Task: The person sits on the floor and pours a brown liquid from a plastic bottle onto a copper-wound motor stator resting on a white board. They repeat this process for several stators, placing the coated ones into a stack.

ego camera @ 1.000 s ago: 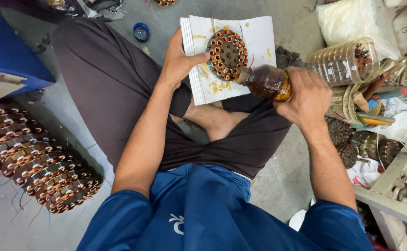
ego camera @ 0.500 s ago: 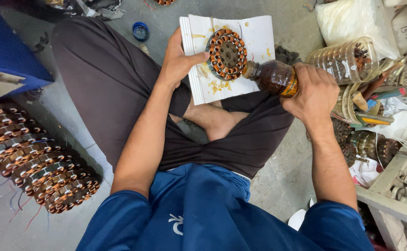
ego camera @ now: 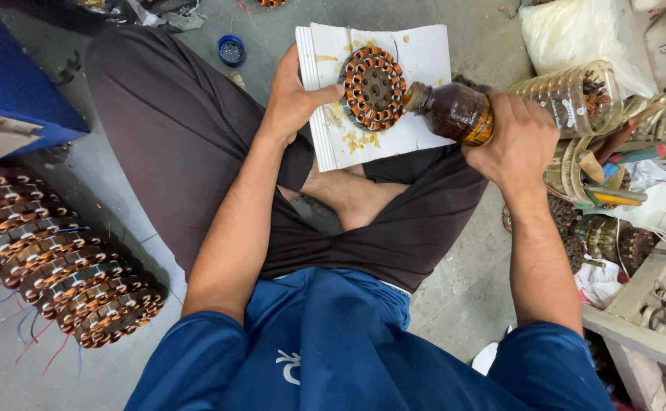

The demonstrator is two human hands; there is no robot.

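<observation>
Rows of copper-wound stators (ego camera: 51, 259) are lying stacked at far left as a seated person's left hand (ego camera: 291, 95) is pinching a round wound stator (ego camera: 372, 87) against stained white paper (ego camera: 424, 53), while the right hand (ego camera: 511, 141) is gripping a tilted brown bottle (ego camera: 451, 113), its mouth touching the stator's rim.

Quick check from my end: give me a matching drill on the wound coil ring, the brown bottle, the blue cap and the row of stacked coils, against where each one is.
Things:
1. wound coil ring
2. brown bottle
3. blue cap
4. row of stacked coils

Places:
A. on the floor beyond the knee
B. tipped in the right hand
C. on the white paper, steadied by the left hand
D. on the floor at the person's left

Pairs: 1-C, 2-B, 3-A, 4-D
</observation>
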